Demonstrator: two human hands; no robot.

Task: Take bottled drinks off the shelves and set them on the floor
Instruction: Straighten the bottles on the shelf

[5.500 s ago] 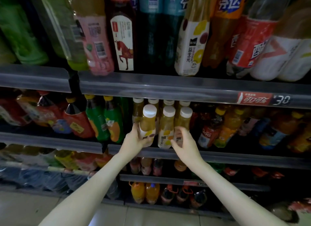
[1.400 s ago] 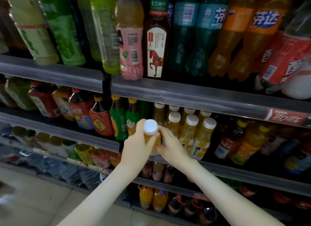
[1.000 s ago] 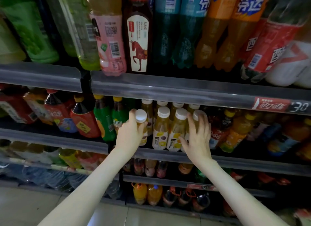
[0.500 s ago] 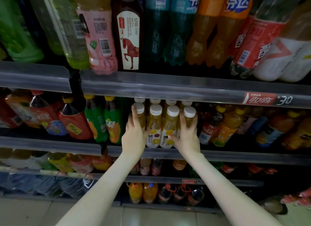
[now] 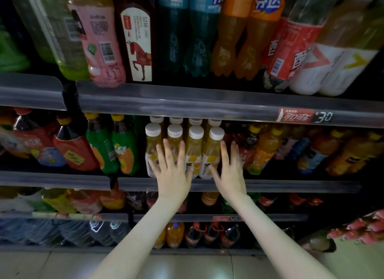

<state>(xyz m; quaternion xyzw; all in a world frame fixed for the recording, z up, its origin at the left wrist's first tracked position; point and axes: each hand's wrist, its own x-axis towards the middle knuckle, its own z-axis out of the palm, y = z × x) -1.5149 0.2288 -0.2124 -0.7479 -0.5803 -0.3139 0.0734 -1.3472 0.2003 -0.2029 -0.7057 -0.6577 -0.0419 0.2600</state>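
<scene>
Several yellow juice bottles with white caps stand in rows on the second shelf of a drinks rack. My left hand lies flat against the front bottles, fingers straight and spread over the second bottle from the left. My right hand is flat too, its fingers beside the rightmost juice bottle and its thumb on the label. Neither hand grips a bottle.
Large soda and tea bottles fill the top shelf. Red and green bottles stand left of the juice, orange ones right. Lower shelves hold more drinks. Pale tiled floor runs along the rack's foot.
My left hand put the juice bottle it held back at the left of the front row and let go. Both hands now lie flat against the bottles.
</scene>
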